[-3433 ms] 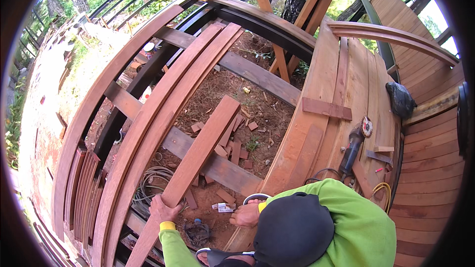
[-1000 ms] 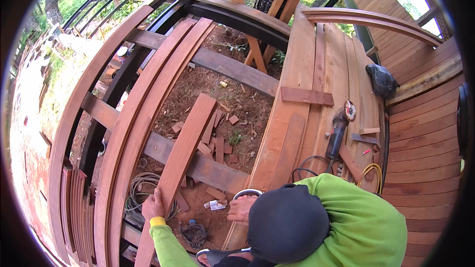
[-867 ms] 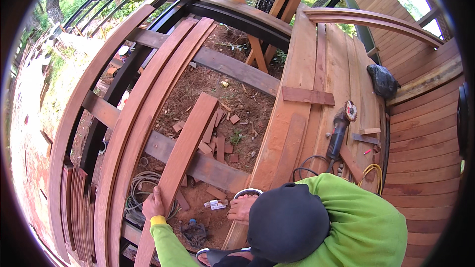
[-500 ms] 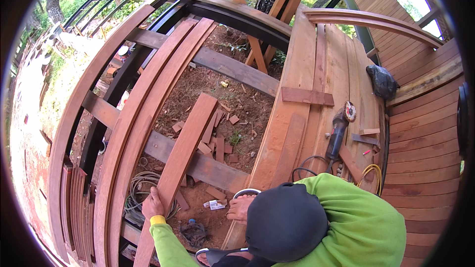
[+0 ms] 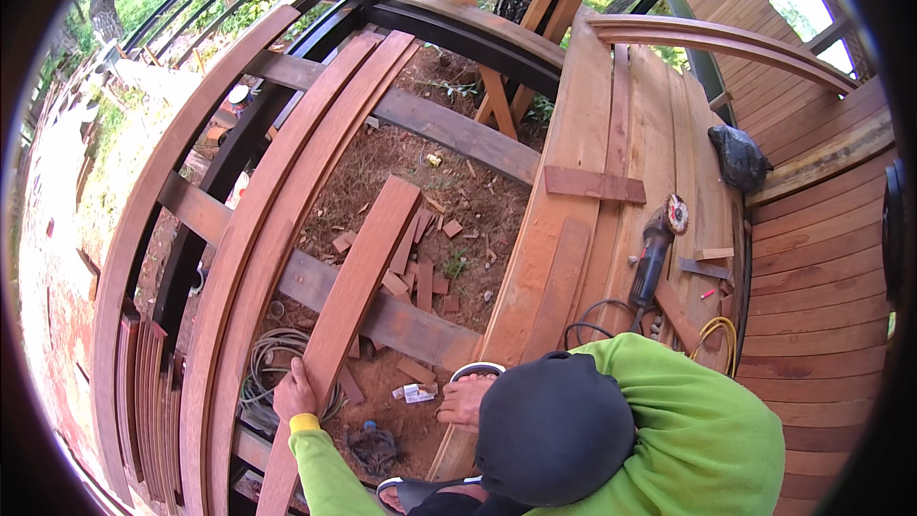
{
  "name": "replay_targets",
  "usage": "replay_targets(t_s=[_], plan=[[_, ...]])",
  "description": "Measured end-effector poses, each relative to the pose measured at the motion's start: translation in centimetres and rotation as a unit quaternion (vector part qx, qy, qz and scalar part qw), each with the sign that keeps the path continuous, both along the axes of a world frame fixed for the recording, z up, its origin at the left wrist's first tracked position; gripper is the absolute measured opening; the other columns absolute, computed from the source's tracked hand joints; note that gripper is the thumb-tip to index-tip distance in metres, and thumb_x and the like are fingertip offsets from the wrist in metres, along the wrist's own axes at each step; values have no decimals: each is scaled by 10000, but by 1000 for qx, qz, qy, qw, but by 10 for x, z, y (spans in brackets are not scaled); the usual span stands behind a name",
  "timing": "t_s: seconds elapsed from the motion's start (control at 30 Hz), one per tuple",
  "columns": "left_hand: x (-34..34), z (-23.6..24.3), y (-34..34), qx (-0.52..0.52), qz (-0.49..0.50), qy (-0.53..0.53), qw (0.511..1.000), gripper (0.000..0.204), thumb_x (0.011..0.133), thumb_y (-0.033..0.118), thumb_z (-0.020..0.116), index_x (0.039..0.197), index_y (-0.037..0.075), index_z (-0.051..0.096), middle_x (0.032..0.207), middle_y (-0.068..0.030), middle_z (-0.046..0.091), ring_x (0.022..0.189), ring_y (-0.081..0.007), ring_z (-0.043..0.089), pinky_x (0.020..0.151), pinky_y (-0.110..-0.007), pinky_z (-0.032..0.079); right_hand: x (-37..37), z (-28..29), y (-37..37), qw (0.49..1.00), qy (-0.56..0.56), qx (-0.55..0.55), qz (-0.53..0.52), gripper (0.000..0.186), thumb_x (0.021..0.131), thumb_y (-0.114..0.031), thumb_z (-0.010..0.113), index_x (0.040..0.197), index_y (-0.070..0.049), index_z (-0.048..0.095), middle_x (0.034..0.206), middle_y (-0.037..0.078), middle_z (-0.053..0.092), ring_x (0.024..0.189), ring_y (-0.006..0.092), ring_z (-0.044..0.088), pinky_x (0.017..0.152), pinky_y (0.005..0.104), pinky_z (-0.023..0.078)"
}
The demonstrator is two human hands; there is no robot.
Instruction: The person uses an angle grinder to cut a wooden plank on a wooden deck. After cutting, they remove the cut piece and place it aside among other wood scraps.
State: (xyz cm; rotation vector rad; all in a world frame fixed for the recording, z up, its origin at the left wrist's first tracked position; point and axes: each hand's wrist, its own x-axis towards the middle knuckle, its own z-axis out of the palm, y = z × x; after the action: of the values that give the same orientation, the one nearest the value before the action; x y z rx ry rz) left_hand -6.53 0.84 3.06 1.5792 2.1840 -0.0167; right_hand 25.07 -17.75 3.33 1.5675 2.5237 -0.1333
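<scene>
My left hand (image 5: 295,394), in a green sleeve with a yellow cuff, is closed on the left edge of a long reddish-brown wooden board (image 5: 358,272). This board lies slantwise over a dark cross beam (image 5: 406,330), its far end sticking out past the beam. Low beside a sandal (image 5: 491,369), my right hand (image 5: 460,405) rests at the edge of the plank platform. Its fingers look loosely spread, and I see nothing in them. A rounded dark cloth shape (image 5: 554,430) hides my right wrist and forearm.
Two long curved boards (image 5: 277,201) run along the left. Coiled cable (image 5: 263,363), wood offcuts (image 5: 425,287) and a white packet (image 5: 415,393) lie below in the frame opening. On the planks (image 5: 650,124) at right are an angle grinder (image 5: 652,263) and a black plastic bag (image 5: 738,159).
</scene>
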Motion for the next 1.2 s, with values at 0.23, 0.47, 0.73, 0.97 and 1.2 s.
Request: replay_targets(t_s=[0.23,0.47,0.73,0.97,1.2], plan=[[4,-3,2,5,1,5,1000,805,960,705,276,924,54,748,899,-251,694,900,-441,664,780,-515,513,19,14,41,945,231,-148,177,241,768,-339,618,915,-154,570,820,82,565,863,291,573,814,460,467],[3,6,4,-25,0,17,1000,811,964,707,234,939,82,749,922,-244,699,920,-444,660,804,-524,512,19,22,58,907,309,-175,225,189,816,-232,625,927,-84,584,821,96,603,849,290,586,878,419,439],[10,7,5,-29,-3,11,1000,817,960,716,226,956,87,746,944,-240,699,947,-444,652,820,-524,503,24,-11,36,932,271,-99,218,166,799,-235,608,867,-84,617,798,109,636,755,289,637,667,438,505],[5,8,4,-35,8,21,999,828,954,727,220,953,91,749,942,-234,701,943,-438,655,820,-520,504,21,24,59,908,307,-169,229,202,813,-241,631,927,-80,585,821,90,608,877,295,583,898,423,434],[8,7,5,-31,0,23,999,825,957,724,218,950,93,750,940,-231,702,941,-435,656,820,-518,505,22,28,60,909,307,-179,219,203,802,-238,638,926,-85,591,822,85,610,874,289,586,895,417,437]])
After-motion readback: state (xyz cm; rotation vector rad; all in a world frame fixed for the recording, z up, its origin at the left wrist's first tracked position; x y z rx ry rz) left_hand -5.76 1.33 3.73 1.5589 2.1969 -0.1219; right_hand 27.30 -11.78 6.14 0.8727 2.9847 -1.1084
